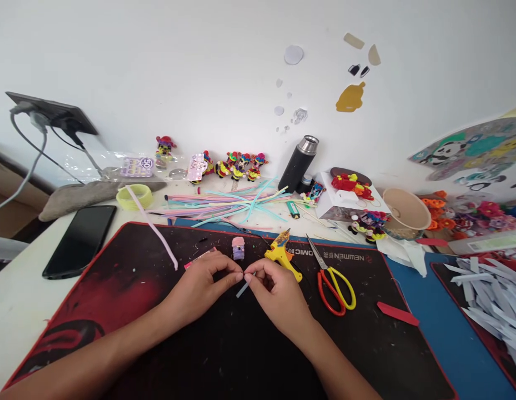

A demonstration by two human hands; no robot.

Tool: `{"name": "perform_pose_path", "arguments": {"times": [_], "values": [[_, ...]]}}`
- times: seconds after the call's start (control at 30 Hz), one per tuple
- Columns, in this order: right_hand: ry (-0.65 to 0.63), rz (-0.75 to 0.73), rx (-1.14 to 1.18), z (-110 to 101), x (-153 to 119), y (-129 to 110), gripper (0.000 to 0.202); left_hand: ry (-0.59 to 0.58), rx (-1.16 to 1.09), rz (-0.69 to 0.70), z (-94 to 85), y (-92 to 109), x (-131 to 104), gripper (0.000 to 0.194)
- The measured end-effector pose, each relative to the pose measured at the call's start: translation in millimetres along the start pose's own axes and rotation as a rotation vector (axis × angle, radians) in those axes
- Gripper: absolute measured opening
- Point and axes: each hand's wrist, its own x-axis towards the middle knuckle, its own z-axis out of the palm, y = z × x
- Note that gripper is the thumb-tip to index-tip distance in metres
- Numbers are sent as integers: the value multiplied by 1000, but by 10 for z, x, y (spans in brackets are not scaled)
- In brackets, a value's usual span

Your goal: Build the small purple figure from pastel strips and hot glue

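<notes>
Above the middle of the black mat [191, 355], my left hand [201, 283] and my right hand [278, 291] meet fingertip to fingertip. My right thumb and forefinger pinch a short pale grey strip [242, 290], whose free end points down and left. My left thumb and forefinger are also pinched together at its upper end; whatever is between them is hidden. Just beyond the fingers stands a small pink and purple fuzzy roll [238, 249]. A yellow glue gun [282, 255] lies behind my right hand, and a pink card [199, 257] is partly covered by my left hand.
Scissors [333, 283] with red and yellow handles lie on the right, near a red strip [397, 314]. Pastel pipe cleaners [224, 205] spread along the back. A black flask [298, 164] leans at the wall. A phone [80, 240] lies left; white paper strips [491, 300] heap far right.
</notes>
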Motion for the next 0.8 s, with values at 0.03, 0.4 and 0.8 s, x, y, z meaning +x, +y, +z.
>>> {"name": "perform_pose_path", "arguments": {"times": [0.03, 0.4, 0.8], "values": [[-2, -1, -10, 1, -6, 5, 10, -4, 12, 8, -2, 3, -3, 25], [-26, -10, -63, 9, -51, 59, 10, -39, 90, 61, -2, 13, -44, 22], [-59, -20, -66, 2, -61, 37, 10, -63, 71, 47, -16, -8, -50, 20]]}}
